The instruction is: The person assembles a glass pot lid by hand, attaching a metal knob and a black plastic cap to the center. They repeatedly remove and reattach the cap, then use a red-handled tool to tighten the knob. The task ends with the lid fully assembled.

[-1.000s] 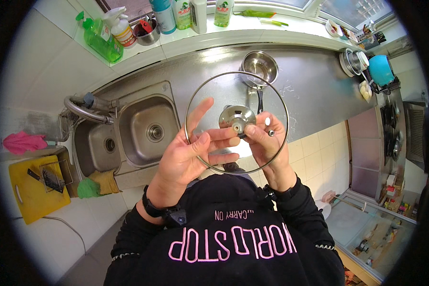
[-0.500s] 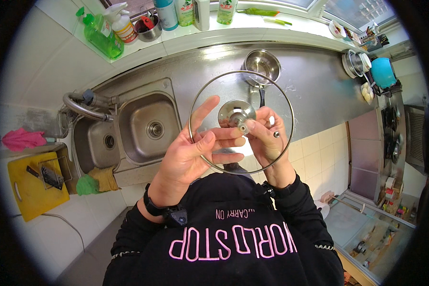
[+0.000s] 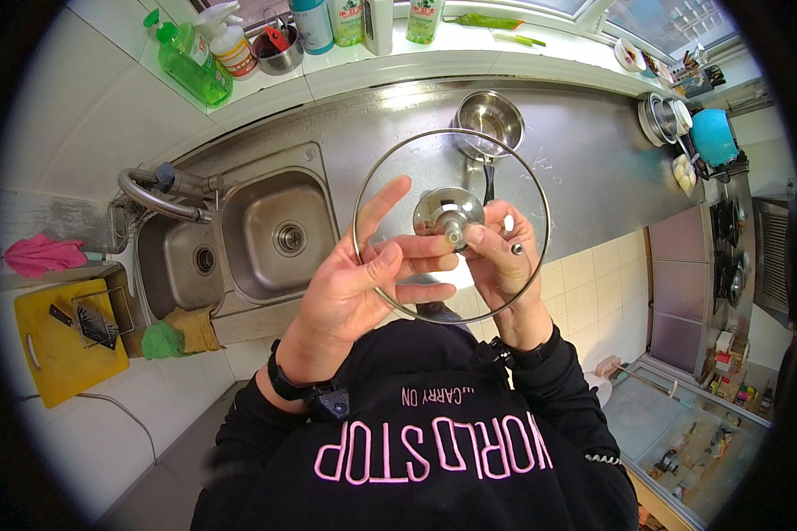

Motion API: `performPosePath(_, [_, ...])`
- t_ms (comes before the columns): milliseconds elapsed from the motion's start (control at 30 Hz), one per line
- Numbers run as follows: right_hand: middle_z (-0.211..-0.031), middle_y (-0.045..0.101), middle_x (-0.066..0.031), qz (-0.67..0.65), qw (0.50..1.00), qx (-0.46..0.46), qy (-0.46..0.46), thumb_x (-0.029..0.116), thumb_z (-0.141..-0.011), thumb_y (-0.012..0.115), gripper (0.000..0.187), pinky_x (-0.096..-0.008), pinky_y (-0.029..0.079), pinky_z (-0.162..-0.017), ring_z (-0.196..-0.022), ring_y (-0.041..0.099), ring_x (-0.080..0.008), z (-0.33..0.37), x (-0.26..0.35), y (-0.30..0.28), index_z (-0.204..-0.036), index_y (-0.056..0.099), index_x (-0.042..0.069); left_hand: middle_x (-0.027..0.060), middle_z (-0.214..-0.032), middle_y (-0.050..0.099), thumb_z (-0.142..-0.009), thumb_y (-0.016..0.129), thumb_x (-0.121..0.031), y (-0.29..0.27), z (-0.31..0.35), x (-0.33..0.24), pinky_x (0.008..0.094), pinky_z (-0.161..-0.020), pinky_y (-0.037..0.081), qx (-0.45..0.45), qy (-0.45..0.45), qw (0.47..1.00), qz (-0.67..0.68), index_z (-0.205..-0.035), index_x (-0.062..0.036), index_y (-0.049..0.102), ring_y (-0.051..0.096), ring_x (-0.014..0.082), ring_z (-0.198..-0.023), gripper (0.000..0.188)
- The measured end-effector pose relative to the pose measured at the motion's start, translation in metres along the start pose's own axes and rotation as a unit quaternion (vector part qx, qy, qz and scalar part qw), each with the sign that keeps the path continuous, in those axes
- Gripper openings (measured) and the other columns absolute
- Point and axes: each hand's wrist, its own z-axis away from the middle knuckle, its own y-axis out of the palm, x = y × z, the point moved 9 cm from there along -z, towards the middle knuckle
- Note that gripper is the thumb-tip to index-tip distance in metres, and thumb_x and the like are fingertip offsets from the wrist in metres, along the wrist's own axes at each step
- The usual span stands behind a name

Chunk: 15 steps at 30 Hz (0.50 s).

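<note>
A round glass pot lid [image 3: 549,217] with a thin metal rim is up in front of my chest, between both hands. At its middle is a shiny metal knob [image 3: 440,205] with a narrow stem pointing toward me. My left hand [image 3: 350,279] supports the lid from the left; its index finger is raised and other fingertips reach the stem. My right hand [image 3: 505,265] pinches near the stem with thumb and fingers, close to a small metal vent. Through and beyond the glass, a small steel saucepan [image 3: 490,122] with a black handle stands on the counter.
A double steel sink [image 3: 279,234] with a curved faucet [image 3: 155,205] is at left. Bottles [image 3: 190,66] line the windowsill behind. A yellow cutting board [image 3: 58,358] with a knife and grater lies at lower left. Stacked bowls [image 3: 660,119] stand far right.
The lid and its knob have shifted very slightly to the right and tilted a little. Both hands keep nearly the same hold.
</note>
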Motion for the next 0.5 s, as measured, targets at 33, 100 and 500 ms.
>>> performPosePath(33, [-0.092, 0.074, -0.0111, 0.006, 1.000, 0.000, -0.006, -0.003, -0.085, 0.076, 0.016, -0.0303, 0.056, -0.080, -0.084, 0.070, -0.0158, 0.000, 0.001, -0.001, -0.094, 0.065, 0.003, 0.0255, -0.133, 0.062, -0.107, 0.047, -0.013, 0.001, 0.000, 0.000, 0.0588, -0.104, 0.051, 0.003, 0.001, 1.000, 0.005, -0.163, -0.0228, 0.015, 0.059, 0.0395, -0.127, 0.065])
performPosePath(100, [-0.091, 0.074, -0.0103, 0.006, 1.000, 0.001, -0.009, -0.004, -0.085, 0.076, 0.016, -0.0297, 0.056, -0.078, -0.083, 0.070, -0.0152, 0.000, 0.000, -0.003, -0.094, 0.065, 0.004, 0.0253, -0.133, 0.062, -0.107, 0.047, -0.012, 0.000, 0.000, 0.000, 0.0585, -0.104, 0.051, -0.009, -0.005, 1.000, 0.011, -0.163, -0.0222, 0.015, 0.059, 0.0396, -0.128, 0.065])
performPosePath(500, [-0.094, 0.073, -0.0115, -0.087, 0.990, 0.100, 0.057, 0.012, -0.093, 0.072, 0.018, -0.0343, 0.058, -0.081, -0.086, 0.071, -0.0205, -0.004, -0.020, -0.016, -0.107, 0.068, 0.001, 0.0191, -0.138, 0.060, -0.106, 0.048, -0.013, -0.008, 0.002, -0.004, 0.0598, -0.102, 0.051, -0.031, -0.023, 0.997, -0.069, -0.161, -0.0215, 0.023, 0.059, 0.0356, -0.127, 0.061])
